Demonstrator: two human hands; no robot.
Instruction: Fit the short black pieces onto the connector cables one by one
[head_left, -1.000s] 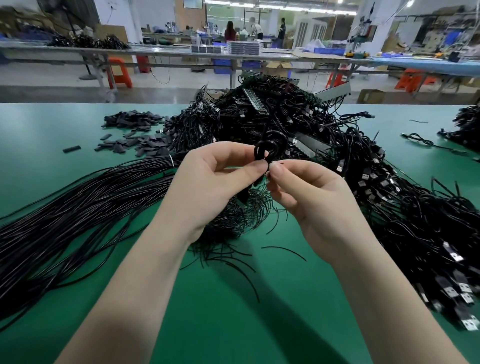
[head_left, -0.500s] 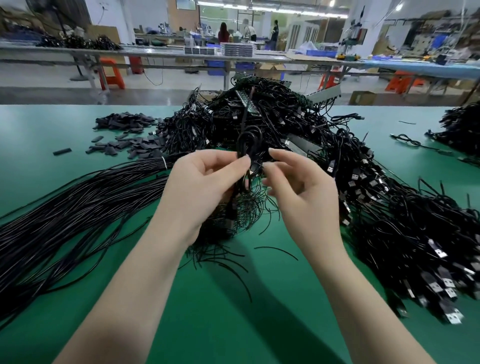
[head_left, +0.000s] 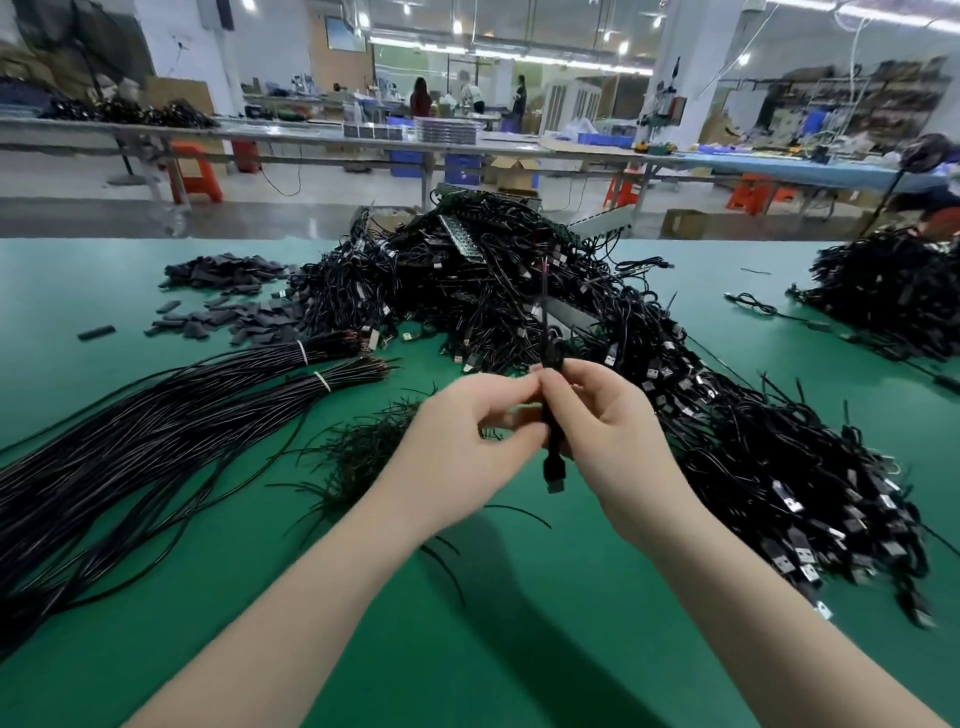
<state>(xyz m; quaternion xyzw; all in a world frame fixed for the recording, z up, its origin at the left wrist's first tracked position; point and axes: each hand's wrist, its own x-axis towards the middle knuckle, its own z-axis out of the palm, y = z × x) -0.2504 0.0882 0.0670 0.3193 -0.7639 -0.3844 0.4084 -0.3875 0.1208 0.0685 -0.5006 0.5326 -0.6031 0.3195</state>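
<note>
Both hands hold one black connector cable (head_left: 544, 312) upright over the green table. My left hand (head_left: 467, 441) pinches it between thumb and forefinger from the left. My right hand (head_left: 608, 431) pinches it from the right at the same height. The cable's plug end (head_left: 554, 470) hangs just below my fingers, and its thin free end stands up in front of the big pile of connector cables (head_left: 571, 312). Short black pieces (head_left: 234, 306) lie in a loose heap at the back left. Whether a short piece sits on the held cable is hidden by my fingers.
Two tied bundles of long black wires (head_left: 156, 431) fan across the left of the green table (head_left: 519, 623). Loose wire offcuts (head_left: 363, 447) lie under my left hand. Another cable heap (head_left: 883, 291) sits at the far right. People stand at distant workbenches.
The coiled loop of cable seen between my fingers earlier has been straightened; the cable now stands upright with the plug hanging below. Both hands have dropped and shifted slightly right in view.
</note>
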